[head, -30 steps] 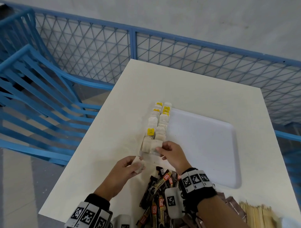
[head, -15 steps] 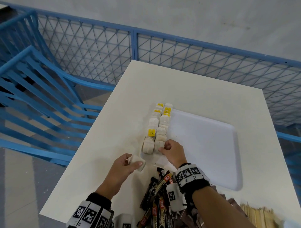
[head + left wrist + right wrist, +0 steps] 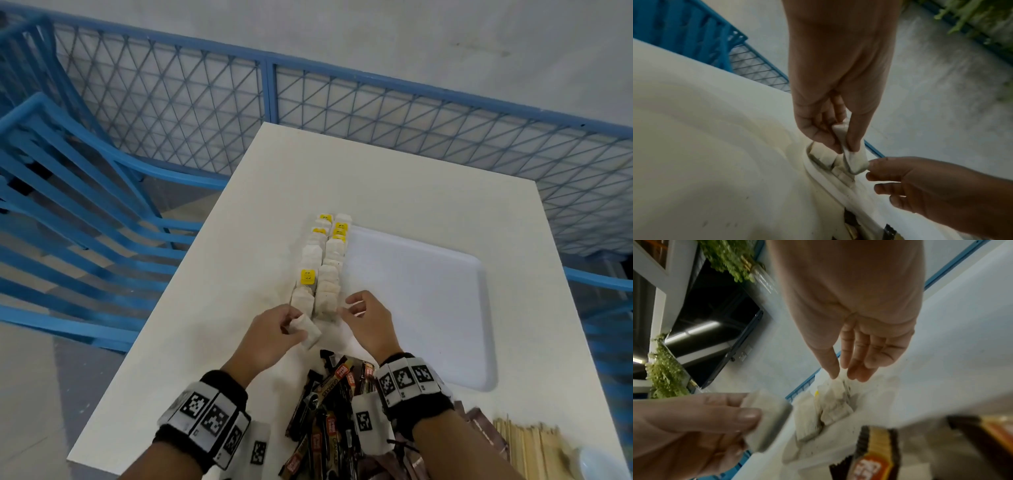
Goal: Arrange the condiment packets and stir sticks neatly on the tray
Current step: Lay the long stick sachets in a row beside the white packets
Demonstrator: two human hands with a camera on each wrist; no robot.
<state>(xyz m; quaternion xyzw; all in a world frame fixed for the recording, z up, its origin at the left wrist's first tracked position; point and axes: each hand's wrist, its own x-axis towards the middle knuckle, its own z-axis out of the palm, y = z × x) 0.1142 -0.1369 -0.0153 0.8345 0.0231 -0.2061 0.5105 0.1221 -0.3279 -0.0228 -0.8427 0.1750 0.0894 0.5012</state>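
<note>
Two rows of white packets (image 3: 320, 270) already line the tray (image 3: 421, 308) along its left rim, just ahead of our grip. Our left hand (image 3: 274, 334) pinches one more white packet (image 3: 305, 330) between thumb and fingers, held just short of the rows' near end. Our right hand (image 3: 364, 320) hovers beside it, fingers loose, gripping nothing. Behind both wrists, on the counter (image 3: 205, 308), the dark sachets (image 3: 329, 411) lie heaped, the stir sticks (image 3: 527, 445) off to the right. We judge the job early: most of the tray is bare.
</note>
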